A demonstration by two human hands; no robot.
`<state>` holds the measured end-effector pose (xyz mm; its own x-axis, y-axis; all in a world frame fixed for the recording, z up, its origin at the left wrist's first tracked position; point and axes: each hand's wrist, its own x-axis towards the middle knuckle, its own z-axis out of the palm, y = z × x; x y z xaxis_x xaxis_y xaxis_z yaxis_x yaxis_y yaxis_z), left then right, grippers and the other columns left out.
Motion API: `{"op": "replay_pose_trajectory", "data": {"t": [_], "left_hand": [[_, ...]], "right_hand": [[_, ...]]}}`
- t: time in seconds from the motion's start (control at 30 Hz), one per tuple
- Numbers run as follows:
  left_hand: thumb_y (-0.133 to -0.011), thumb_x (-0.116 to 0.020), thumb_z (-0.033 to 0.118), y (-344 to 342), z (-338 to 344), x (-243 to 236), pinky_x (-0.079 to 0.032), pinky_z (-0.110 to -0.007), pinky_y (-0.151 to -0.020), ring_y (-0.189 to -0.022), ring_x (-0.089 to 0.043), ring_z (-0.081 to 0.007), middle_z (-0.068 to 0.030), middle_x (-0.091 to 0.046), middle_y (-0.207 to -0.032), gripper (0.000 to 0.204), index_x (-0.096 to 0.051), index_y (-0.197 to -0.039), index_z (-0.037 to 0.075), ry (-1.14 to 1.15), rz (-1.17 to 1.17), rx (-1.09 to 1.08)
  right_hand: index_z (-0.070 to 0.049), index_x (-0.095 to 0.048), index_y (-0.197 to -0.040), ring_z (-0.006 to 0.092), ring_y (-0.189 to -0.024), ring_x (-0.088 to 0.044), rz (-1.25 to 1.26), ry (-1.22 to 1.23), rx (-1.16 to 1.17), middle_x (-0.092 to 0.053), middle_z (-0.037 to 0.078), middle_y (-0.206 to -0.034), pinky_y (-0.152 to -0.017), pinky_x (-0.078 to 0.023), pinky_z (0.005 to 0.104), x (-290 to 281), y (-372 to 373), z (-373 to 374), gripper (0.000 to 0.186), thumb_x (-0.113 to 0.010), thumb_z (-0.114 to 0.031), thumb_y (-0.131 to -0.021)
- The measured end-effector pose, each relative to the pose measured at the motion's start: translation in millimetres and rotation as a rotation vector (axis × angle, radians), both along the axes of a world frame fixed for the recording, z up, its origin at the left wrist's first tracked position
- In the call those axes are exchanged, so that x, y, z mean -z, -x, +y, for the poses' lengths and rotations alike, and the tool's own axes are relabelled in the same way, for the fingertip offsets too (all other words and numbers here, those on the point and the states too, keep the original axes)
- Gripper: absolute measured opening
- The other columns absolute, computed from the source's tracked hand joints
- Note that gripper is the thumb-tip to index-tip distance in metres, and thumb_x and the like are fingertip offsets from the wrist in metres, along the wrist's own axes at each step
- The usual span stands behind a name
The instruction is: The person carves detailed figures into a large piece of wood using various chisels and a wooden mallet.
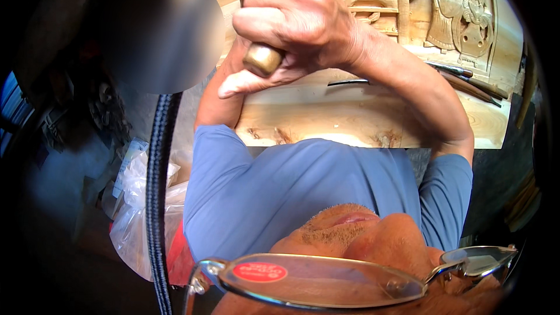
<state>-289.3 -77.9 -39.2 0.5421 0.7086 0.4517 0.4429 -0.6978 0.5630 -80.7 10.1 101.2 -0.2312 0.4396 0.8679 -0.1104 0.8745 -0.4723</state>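
Note:
My right hand is closed on a tool at the top centre; its rounded brass-coloured end pokes out toward me, and the working end is hidden. Behind it, my left forearm rises to the same spot, with the left hand mostly covered, so its grip is unclear. Both are over a pale wooden board. Beyond and to the right lies a relief-carved wooden panel with figures and arches.
Several slim carving tools lie on the board at right, and a thin dark tool beside my right forearm. A clear plastic bag sits lower left behind a hanging black braided cord. Dark clutter fills the left side.

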Motion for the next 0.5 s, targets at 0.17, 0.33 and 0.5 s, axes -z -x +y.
{"op": "replay_pose_trajectory", "data": {"t": [0.17,0.33,0.5], "left_hand": [[-0.098,-0.083,0.01,-2.8,29.5,-12.2,-0.054,-0.032,-0.055,-0.061,-0.068,-0.0133,-0.0064,-0.079,-0.079,0.012,-0.083,-0.109,0.004,-0.025,0.006,-0.084],[-0.099,-0.082,0.01,-44.3,90.1,-43.0,-0.053,-0.032,-0.054,-0.06,-0.067,-0.0122,-0.0058,-0.079,-0.077,0.011,-0.083,-0.109,0.004,-0.082,-0.06,-0.112],[-0.1,-0.082,0.007,-106.2,135.5,-111.8,-0.053,-0.03,-0.052,-0.061,-0.067,-0.008,-0.0017,-0.081,-0.08,0.015,-0.084,-0.114,0.005,0.1,-0.267,0.038]], "right_hand": [[-0.008,-0.052,-0.071,0.0253,-0.06,-0.059,-0.262,0.001,0.103,-0.05,0.007,-0.065,-0.056,-0.048,0.0373,-22.5,-10.2,-3.0,0.063,-0.095,-0.053,-0.079],[-0.007,-0.063,-0.079,0.0206,-0.06,-0.064,-0.128,0.333,0.089,-0.065,0.008,-0.072,-0.055,-0.049,0.0325,-48.1,-26.4,9.5,0.045,-0.088,-0.042,-0.093],[-0.006,-0.07,-0.09,0.0139,-0.059,-0.065,0.235,0.676,-0.093,-0.071,0.006,-0.076,-0.052,-0.045,0.0267,-63.1,-69.5,49.4,0.046,-0.071,-0.05,-0.106]]}}
